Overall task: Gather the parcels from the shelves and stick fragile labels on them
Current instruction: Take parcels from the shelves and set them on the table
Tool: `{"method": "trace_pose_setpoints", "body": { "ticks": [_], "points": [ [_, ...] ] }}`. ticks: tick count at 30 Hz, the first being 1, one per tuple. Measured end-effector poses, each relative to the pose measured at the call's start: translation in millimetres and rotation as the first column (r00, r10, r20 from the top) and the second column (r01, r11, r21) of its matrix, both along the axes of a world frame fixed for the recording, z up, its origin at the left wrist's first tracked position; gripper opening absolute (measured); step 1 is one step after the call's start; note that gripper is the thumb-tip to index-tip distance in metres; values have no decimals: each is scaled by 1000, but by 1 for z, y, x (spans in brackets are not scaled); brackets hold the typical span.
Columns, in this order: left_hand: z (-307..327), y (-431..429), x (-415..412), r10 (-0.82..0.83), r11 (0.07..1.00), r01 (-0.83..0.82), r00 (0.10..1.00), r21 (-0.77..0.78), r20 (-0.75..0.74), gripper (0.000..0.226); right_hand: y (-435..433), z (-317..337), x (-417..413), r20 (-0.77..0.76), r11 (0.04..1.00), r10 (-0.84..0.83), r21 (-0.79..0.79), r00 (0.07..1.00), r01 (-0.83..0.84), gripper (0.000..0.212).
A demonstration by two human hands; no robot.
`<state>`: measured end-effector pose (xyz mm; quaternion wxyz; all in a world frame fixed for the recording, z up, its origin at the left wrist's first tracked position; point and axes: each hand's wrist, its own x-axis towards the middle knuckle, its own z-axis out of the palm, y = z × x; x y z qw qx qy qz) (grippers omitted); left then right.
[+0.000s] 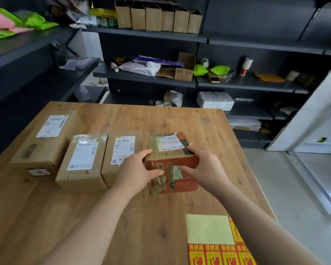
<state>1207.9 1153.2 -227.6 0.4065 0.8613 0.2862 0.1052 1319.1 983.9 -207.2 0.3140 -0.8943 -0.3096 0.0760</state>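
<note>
A small red-brown parcel [172,163] with tape and a white address label stands on the wooden table [122,217], right of centre. My left hand [136,169] grips its left side and my right hand [203,167] grips its right side. To its left, three brown cardboard parcels lie in a row: a large one [44,142] at the far left, a middle one [82,161], and a third [120,150] next to my left hand. A sheet of red and yellow fragile labels [218,245] lies at the table's near right, part of it peeled bare.
Dark shelves [199,39] run behind the table, holding brown paper bags [157,20], an open carton [182,71], green bags [210,69] and a white pack [214,100]. More shelving stands at the left. Grey floor and a white door frame [302,115] lie to the right.
</note>
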Motion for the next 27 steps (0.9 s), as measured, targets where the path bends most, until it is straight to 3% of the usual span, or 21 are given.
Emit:
{"method": "trace_pose_setpoints", "body": {
  "ticks": [12,27],
  "points": [
    [-50,42,48,-54,979,74,993,191,-108,72,45,-66,40,-94,994,-64,-90,994,55,72],
    [-78,32,42,-37,958,80,987,276,-158,58,52,-91,43,-69,970,62,-229,996,-77,63]
  ]
}}
